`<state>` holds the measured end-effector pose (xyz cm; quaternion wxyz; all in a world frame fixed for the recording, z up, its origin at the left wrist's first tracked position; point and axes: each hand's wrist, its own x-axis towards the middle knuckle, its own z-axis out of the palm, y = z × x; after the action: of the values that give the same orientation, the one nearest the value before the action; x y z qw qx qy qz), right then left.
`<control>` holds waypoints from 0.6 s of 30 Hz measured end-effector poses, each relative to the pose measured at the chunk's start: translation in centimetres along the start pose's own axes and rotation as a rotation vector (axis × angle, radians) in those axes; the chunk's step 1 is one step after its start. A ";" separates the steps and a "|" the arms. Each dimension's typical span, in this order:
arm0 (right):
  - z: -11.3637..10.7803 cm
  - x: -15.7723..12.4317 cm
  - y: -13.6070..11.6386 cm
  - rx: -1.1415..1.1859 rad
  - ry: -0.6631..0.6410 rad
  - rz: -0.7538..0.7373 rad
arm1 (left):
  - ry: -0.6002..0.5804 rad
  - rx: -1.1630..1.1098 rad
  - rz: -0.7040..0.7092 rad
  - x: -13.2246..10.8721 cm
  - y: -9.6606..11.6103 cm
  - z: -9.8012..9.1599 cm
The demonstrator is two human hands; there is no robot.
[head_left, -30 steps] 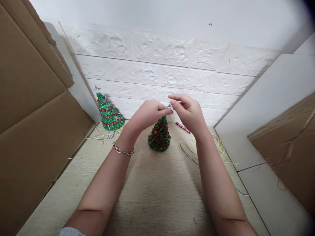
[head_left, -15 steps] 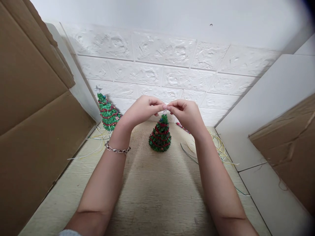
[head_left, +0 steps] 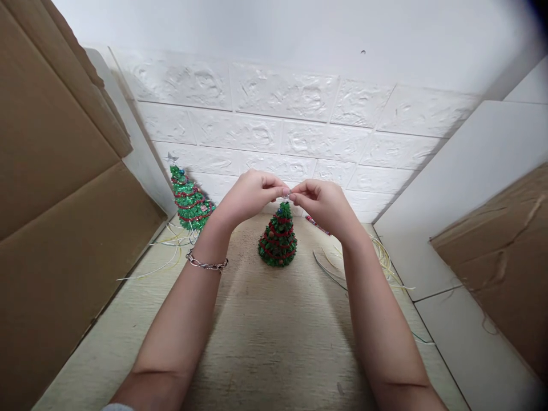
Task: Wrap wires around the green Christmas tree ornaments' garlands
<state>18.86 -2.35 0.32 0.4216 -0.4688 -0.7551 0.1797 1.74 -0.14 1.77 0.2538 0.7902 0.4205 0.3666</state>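
A small green Christmas tree point(head_left: 278, 240) wound with red garland stands upright on the table in front of me. At its tip is a small clear, shiny tree topper point(head_left: 285, 199), mostly hidden by fingers. My left hand point(head_left: 256, 197) pinches the topper from the left, thumb against fingers. From the right, my right hand point(head_left: 322, 204) pinches it too, and the fingertips of both hands meet just above the tree. A second, brighter green tree point(head_left: 188, 200) with red garland and a silver star point(head_left: 172, 157) stands at the back left, partly behind my left wrist.
Loose white and yellow wires point(head_left: 169, 254) lie around the left tree, and more coiled wires point(head_left: 385, 260) lie at the right. A red patterned stick point(head_left: 317, 225) rests near the white brick-pattern wall point(head_left: 257, 131). Cardboard point(head_left: 55, 200) flanks the left side, with more cardboard point(head_left: 500, 257) at right.
My fingertips have shifted slightly on the topper, both hands still pinching it. The whole view has moved a little; the trees have not visibly moved on the table.
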 end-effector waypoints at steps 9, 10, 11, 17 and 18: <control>0.6 0.3 0.6 0.021 0.013 0.020 | -0.001 -0.133 -0.153 0.1 0.2 0.0; 0.6 0.4 0.7 0.021 0.019 0.026 | -0.001 -0.146 -0.166 0.1 0.2 0.0; 0.7 0.4 0.7 0.020 0.025 0.029 | -0.001 -0.156 -0.173 0.1 0.1 0.0; 0.7 0.2 0.9 0.058 0.002 0.001 | -0.019 -0.149 -0.048 0.3 -0.5 0.0; 0.7 0.1 0.9 0.054 -0.006 0.004 | -0.025 -0.145 -0.018 0.3 -0.6 0.0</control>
<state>18.76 -1.68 -0.66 0.4316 -0.4582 -0.7503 0.2021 1.53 0.46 1.44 0.3187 0.7704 0.3968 0.3840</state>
